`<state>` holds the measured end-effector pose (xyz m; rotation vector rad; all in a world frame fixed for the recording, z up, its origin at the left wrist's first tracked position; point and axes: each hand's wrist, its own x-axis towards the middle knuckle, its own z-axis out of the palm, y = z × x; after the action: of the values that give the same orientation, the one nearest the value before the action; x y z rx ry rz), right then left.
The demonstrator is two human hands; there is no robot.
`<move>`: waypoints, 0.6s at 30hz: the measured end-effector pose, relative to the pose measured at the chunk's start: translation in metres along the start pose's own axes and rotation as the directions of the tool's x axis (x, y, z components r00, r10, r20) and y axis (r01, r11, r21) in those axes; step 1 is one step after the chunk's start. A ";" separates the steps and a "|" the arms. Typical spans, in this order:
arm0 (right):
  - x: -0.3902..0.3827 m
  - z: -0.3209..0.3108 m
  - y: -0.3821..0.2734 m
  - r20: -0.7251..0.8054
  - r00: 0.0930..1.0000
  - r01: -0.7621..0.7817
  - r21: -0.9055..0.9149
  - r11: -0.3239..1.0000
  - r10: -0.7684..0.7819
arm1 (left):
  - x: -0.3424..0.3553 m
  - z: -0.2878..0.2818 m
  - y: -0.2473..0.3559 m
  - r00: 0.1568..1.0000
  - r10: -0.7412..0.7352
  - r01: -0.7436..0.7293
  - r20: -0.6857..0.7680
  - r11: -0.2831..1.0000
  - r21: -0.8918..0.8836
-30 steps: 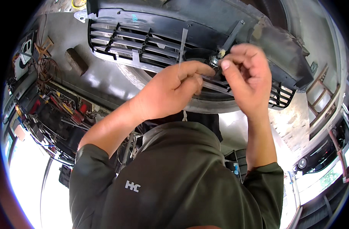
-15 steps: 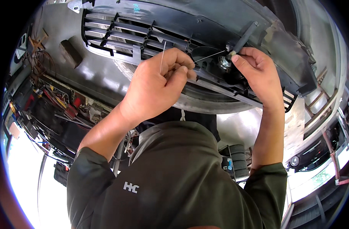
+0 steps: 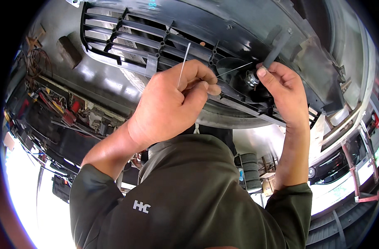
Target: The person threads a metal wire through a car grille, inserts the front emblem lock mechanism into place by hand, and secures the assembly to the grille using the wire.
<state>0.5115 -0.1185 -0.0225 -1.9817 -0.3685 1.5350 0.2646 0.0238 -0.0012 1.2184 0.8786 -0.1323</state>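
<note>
A dark car bumper (image 3: pixel 222 31) with a slatted grille (image 3: pixel 133 39) lies before me. In my left hand (image 3: pixel 173 99), fingers are pinched on a thin, pale wire (image 3: pixel 185 62). One end stands up past the knuckles; a thin length of the same look reaches right toward a round, shiny metal fitting (image 3: pixel 251 78) in the bumper's recess. My right hand (image 3: pixel 284 87) is closed, thumb and fingers pinching the lower end of a dark grey, stick-like piece (image 3: pixel 277 50) just above that fitting. Its tip is hidden by my fingers.
A tyre (image 3: pixel 235 118) sits beneath the bumper. A wooden block (image 3: pixel 69 52) lies on the floor at the far left, and an open engine bay (image 3: pixel 60 112) is nearer on that side. Stacked tyres (image 3: pixel 251 172) stand below, with a red metal stand (image 3: pixel 353 170) at the right.
My view has shifted slightly, so the bumper and both hands sit a little lower in the picture. The pale end of the stick-like piece, seen before, is now covered. Both grips stay the same.
</note>
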 end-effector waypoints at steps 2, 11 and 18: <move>0.000 0.003 0.009 -0.006 0.999 0.050 0.008 0.999 -0.050 | 0.001 -0.002 0.006 1.000 -0.024 0.023 0.005 0.999 0.027; -0.004 0.016 0.010 -0.078 0.974 0.204 -0.100 0.974 -0.213 | 0.004 -0.002 0.003 0.998 -0.059 0.059 -0.006 0.998 0.018; -0.006 0.009 0.000 0.048 0.971 0.235 -0.047 0.971 -0.233 | 0.005 0.000 0.005 0.995 -0.096 0.095 -0.014 0.995 -0.021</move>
<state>0.5012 -0.1192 -0.0189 -1.8718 -0.6422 1.4311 0.2702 0.0278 -0.0004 1.1603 0.9492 -0.1914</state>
